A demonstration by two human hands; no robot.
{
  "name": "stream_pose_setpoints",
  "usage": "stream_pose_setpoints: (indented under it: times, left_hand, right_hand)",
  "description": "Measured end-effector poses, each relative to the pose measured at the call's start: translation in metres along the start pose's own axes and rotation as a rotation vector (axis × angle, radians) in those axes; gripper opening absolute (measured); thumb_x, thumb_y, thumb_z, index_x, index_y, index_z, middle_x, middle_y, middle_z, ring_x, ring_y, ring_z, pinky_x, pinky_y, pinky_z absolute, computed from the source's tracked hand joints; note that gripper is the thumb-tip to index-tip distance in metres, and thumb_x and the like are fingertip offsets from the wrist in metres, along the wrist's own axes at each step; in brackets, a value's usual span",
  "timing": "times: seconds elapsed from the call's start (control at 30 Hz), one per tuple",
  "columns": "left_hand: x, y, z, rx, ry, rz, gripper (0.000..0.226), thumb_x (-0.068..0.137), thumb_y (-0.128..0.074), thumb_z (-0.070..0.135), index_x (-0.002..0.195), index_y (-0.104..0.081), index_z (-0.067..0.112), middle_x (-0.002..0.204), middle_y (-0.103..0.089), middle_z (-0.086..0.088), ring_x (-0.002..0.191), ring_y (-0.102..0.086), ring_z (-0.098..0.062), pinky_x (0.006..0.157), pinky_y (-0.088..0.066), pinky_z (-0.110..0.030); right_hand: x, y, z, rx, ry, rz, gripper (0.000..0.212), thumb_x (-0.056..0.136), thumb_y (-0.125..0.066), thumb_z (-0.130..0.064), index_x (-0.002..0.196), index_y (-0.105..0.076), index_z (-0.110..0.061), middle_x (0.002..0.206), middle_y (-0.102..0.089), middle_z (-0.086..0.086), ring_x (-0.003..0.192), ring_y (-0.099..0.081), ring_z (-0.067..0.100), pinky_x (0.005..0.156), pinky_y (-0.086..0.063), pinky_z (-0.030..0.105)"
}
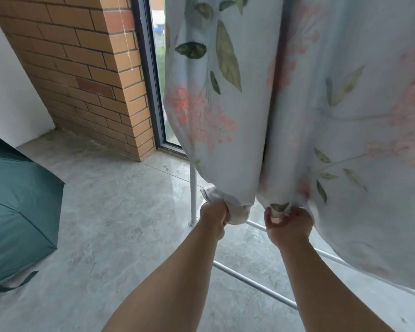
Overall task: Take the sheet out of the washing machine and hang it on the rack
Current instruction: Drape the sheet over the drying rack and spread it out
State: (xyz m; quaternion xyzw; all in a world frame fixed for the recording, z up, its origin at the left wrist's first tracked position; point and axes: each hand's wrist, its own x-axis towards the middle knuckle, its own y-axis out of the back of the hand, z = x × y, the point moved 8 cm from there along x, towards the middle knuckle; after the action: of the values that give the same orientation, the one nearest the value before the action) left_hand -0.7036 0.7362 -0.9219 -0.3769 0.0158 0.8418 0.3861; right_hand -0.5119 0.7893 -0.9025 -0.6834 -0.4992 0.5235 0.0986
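Note:
A pale blue sheet [249, 97] printed with green leaves and pink flowers hangs down from above, filling the upper right of the head view. Its two lower ends are bunched. My left hand [215, 215] is closed around the left bunch. My right hand [289, 224] grips the right bunch from below. The white metal rack [193, 192] shows only as one upright leg left of my hands and low bars near the floor; its top is hidden by the sheet.
A teal open umbrella [17, 207] lies on the grey floor at the left. A brick pillar [89, 68] and a dark-framed window [153, 80] stand behind the sheet. Bare floor [120, 224] stretches between the umbrella and the rack.

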Motion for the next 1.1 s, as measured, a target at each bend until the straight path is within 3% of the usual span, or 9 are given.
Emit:
stream_pose_setpoints:
  times: [0.13, 0.3, 0.43, 0.5, 0.57, 0.67, 0.77, 0.9, 1.1]
  left_hand:
    - [0.007, 0.028, 0.0, 0.165, 0.076, 0.217, 0.111, 0.052, -0.091, 0.054, 0.137, -0.035, 0.01, 0.13, -0.052, -0.006, 0.12, -0.053, -0.028, 0.088, -0.047, -0.04]
    - [0.009, 0.076, 0.05, 0.228, -0.216, 0.387, 0.098, 0.07, -0.085, 0.022, 0.149, -0.028, 0.016, 0.151, -0.034, -0.007, 0.134, -0.043, -0.031, 0.101, -0.044, -0.044]
    - [-0.005, 0.061, 0.105, -0.035, -0.541, 0.04, 0.084, 0.08, -0.068, 0.002, 0.154, -0.031, 0.02, 0.154, -0.042, -0.001, 0.136, -0.046, -0.017, 0.098, -0.045, -0.026]
    - [-0.018, 0.048, 0.129, -0.179, -0.586, -0.138, 0.058, 0.086, -0.065, 0.001, 0.141, -0.05, 0.011, 0.129, -0.067, 0.0, 0.111, -0.065, -0.01, 0.075, -0.052, -0.016]
    - [-0.026, 0.047, 0.144, -0.17, -0.611, -0.107, 0.028, 0.09, -0.069, 0.008, 0.117, -0.064, 0.007, 0.091, -0.074, 0.002, 0.076, -0.069, -0.009, 0.059, -0.052, -0.016]
    - [-0.028, 0.046, 0.153, -0.127, -0.592, -0.096, 0.015, 0.083, -0.075, 0.011, 0.09, -0.061, 0.009, 0.077, -0.066, -0.005, 0.063, -0.055, -0.017, 0.051, -0.049, -0.022]
    - [-0.033, 0.038, 0.16, -0.08, -0.544, -0.192, 0.017, 0.07, -0.072, 0.014, 0.085, -0.064, 0.012, 0.074, -0.068, -0.006, 0.058, -0.056, -0.017, 0.053, -0.049, -0.023]
    - [-0.038, 0.032, 0.183, -0.051, -0.607, -0.282, 0.024, 0.076, -0.064, 0.006, 0.1, -0.068, 0.004, 0.081, -0.067, -0.006, 0.07, -0.057, -0.024, 0.058, -0.047, -0.025]
    - [-0.049, 0.016, 0.209, -0.114, -0.534, -0.441, 0.048, 0.093, -0.063, 0.019, 0.138, -0.057, 0.003, 0.12, -0.071, -0.008, 0.108, -0.069, -0.022, 0.092, -0.056, -0.036]
  right_hand:
    - [0.003, -0.007, -0.005, 0.022, 0.031, -0.026, 0.023, 0.08, -0.046, 0.004, 0.088, -0.06, -0.012, 0.085, -0.064, 0.003, 0.086, -0.059, 0.022, 0.071, -0.06, 0.037]
    - [-0.003, -0.004, -0.006, 0.088, 0.063, -0.012, 0.033, 0.085, -0.049, 0.007, 0.109, -0.064, -0.011, 0.119, -0.066, 0.009, 0.108, -0.067, 0.028, 0.069, -0.061, 0.037]
    - [-0.005, -0.004, -0.003, 0.093, 0.074, 0.002, 0.043, 0.086, -0.051, 0.007, 0.123, -0.061, -0.011, 0.125, -0.067, 0.011, 0.108, -0.067, 0.028, 0.067, -0.061, 0.037]
    - [-0.007, -0.004, -0.001, 0.094, 0.076, 0.019, 0.045, 0.086, -0.053, 0.007, 0.128, -0.06, -0.011, 0.126, -0.067, 0.011, 0.105, -0.068, 0.027, 0.064, -0.061, 0.036]
    - [-0.01, -0.006, 0.0, 0.095, 0.076, 0.026, 0.048, 0.087, -0.053, 0.006, 0.131, -0.059, -0.011, 0.127, -0.067, 0.01, 0.102, -0.069, 0.026, 0.062, -0.061, 0.036]
    - [-0.011, -0.009, 0.002, 0.092, 0.077, 0.047, 0.049, 0.087, -0.051, 0.006, 0.132, -0.059, -0.012, 0.126, -0.068, 0.009, 0.103, -0.068, 0.026, 0.058, -0.061, 0.036]
    - [-0.013, -0.012, 0.003, 0.086, 0.081, 0.07, 0.049, 0.088, -0.05, 0.005, 0.132, -0.059, -0.013, 0.126, -0.067, 0.008, 0.104, -0.066, 0.026, 0.056, -0.06, 0.035]
    - [-0.018, -0.013, 0.003, 0.077, 0.087, 0.071, 0.048, 0.089, -0.05, 0.005, 0.133, -0.058, -0.012, 0.127, -0.066, 0.01, 0.102, -0.066, 0.026, 0.055, -0.06, 0.035]
    - [-0.023, -0.011, 0.007, 0.086, 0.049, 0.08, 0.046, 0.088, -0.055, 0.006, 0.131, -0.059, -0.011, 0.12, -0.067, 0.011, 0.1, -0.067, 0.028, 0.061, -0.06, 0.037]
